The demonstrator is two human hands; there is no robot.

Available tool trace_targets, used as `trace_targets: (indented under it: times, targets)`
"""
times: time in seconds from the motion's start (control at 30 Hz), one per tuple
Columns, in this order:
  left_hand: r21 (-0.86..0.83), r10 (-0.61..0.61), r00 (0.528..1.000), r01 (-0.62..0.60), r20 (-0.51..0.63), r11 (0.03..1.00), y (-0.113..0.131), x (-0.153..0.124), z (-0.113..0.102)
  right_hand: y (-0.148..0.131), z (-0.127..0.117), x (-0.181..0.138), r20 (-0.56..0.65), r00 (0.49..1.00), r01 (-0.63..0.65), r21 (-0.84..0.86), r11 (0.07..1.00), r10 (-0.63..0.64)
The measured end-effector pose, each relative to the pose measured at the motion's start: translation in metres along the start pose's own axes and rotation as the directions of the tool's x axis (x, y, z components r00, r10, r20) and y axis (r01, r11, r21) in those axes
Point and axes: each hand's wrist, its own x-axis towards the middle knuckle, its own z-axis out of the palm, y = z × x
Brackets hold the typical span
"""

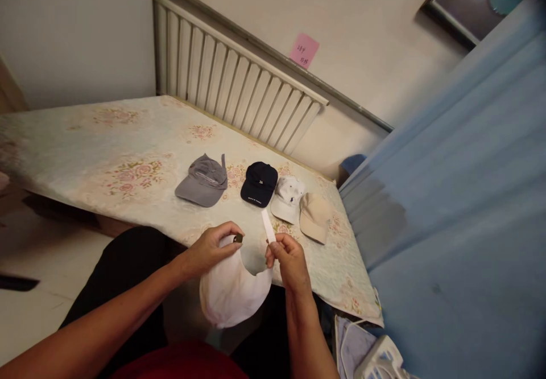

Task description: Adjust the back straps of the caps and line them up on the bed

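Over my lap hangs a white baseball cap (234,292), its back opening facing away from me. My left hand (217,247) pinches the left side of that opening, where a small dark metal buckle (238,238) sits between thumb and fingers. Closed on the other side, my right hand (289,259) grips the cap's white strap (268,225), whose loose end points up and away. The strap and buckle are apart. Beyond my hands, a grey cap (203,181), a navy cap (259,184), a white cap with a small dark logo (288,198) and a beige cap (314,217) lie in a row.
The caps rest on a bed or table with a floral cover (85,163). A white radiator (230,74) runs along the wall behind it. On the right hangs a blue curtain (452,197). A white plastic object (381,359) stands low at the right.
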Motion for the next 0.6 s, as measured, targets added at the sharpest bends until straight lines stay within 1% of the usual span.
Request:
trace_targets:
  times: [0.17,0.27,0.47,0.6]
  targets:
    - [-0.096,-0.004,1.000,0.002,-0.030,0.995,0.001,0.008,-0.003,-0.008,-0.005,0.010,-0.018,0.999,0.028,-0.010,1.000,-0.028]
    - [-0.162,-0.005,0.998,-0.007,-0.069,0.987,0.005,0.017,-0.005,-0.017,-0.007,0.017,-0.042,0.998,0.044,-0.012,0.999,-0.045]
    - [-0.285,0.004,0.991,-0.043,-0.135,0.958,0.011,0.041,-0.012,-0.037,-0.006,0.036,-0.069,0.993,0.093,-0.014,0.996,-0.094]
    - [-0.297,0.000,0.983,-0.056,-0.183,0.953,0.013,0.061,-0.017,-0.042,-0.004,0.055,-0.091,0.988,0.126,-0.003,0.992,-0.126]
